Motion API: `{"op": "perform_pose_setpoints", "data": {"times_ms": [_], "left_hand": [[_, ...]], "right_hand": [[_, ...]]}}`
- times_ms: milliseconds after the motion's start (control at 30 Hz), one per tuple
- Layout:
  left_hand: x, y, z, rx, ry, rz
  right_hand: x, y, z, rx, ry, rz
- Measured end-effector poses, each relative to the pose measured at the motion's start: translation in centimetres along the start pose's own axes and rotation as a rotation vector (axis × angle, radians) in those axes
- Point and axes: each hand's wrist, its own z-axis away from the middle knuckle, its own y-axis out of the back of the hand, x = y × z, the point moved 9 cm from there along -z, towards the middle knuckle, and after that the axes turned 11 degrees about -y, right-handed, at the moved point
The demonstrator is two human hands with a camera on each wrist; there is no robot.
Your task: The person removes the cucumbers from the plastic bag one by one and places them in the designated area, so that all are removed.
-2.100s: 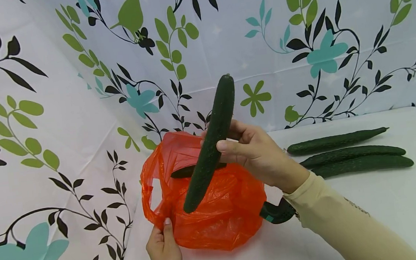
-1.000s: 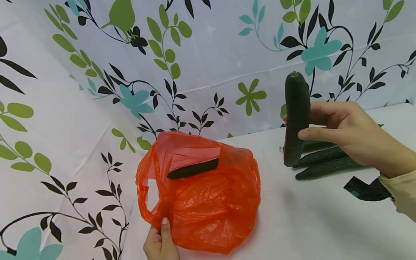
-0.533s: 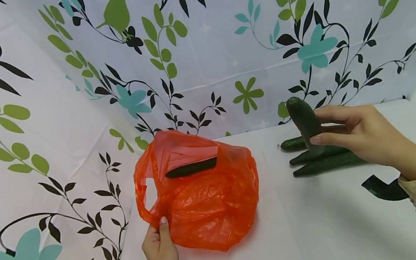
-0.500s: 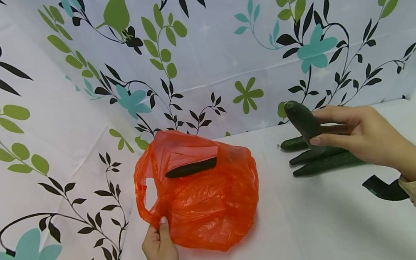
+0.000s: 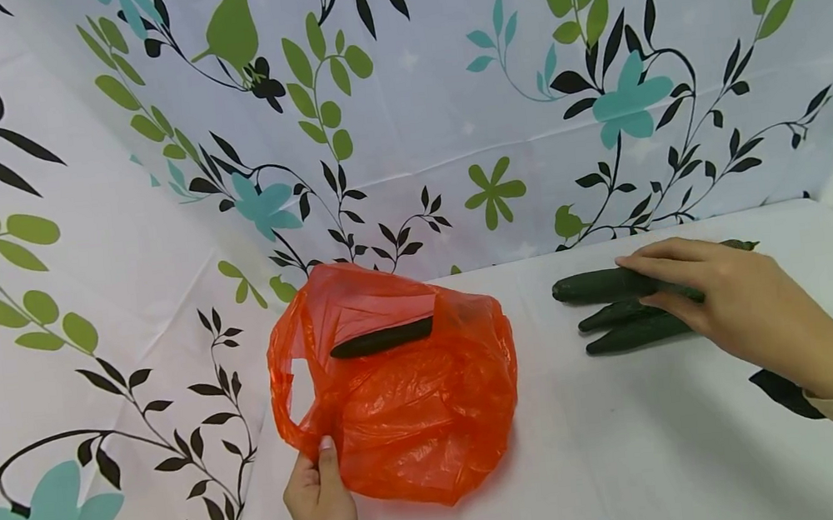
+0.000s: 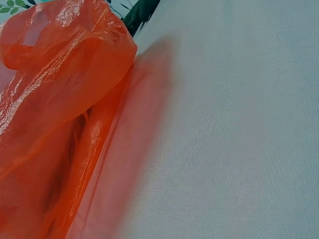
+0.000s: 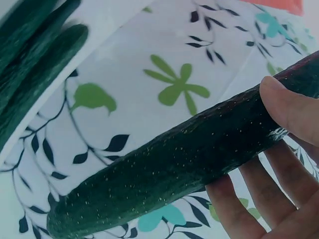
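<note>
My right hand grips a dark green cucumber, lowered onto the other cucumbers at the table's right. Its fingers cover part of the cucumber. In the right wrist view, thumb and fingers hold the speckled cucumber from both sides. Two more cucumbers lie just in front of it, and the tip of another shows behind the hand. My left hand pinches the near left edge of an orange-red plastic bag. One cucumber shows in the bag's mouth; anything deeper is hidden.
A white cloth covers the table. Behind and to the left hangs a white sheet printed with leaves, flowers and birds. A dark item sits beside the right wrist.
My right hand has carried the cucumber from above the bag to the right, then down from upright to lying flat beside the others. The left hand keeps its hold on the bag.
</note>
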Motion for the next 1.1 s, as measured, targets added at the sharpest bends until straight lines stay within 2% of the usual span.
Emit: {"op": "perform_pose_setpoints", "data": {"times_ms": [133,300,567,1100], "left_hand": [[0.0,0.0,0.0,0.0,0.002,-0.001],[-0.2,0.0,0.0,-0.013,0.023,-0.011],[-0.4,0.0,-0.1,-0.022,0.047,-0.009],[-0.4,0.1,0.0,-0.01,0.022,-0.011]], "right_hand": [[0.5,-0.5,0.9,0.002,0.003,0.054],[1.7,-2.0,2.3,-0.05,-0.002,0.118],[3.1,-3.9,4.3,-0.081,0.02,0.166],[5.7,-8.0,7.8,-0.117,0.044,0.22]]}}
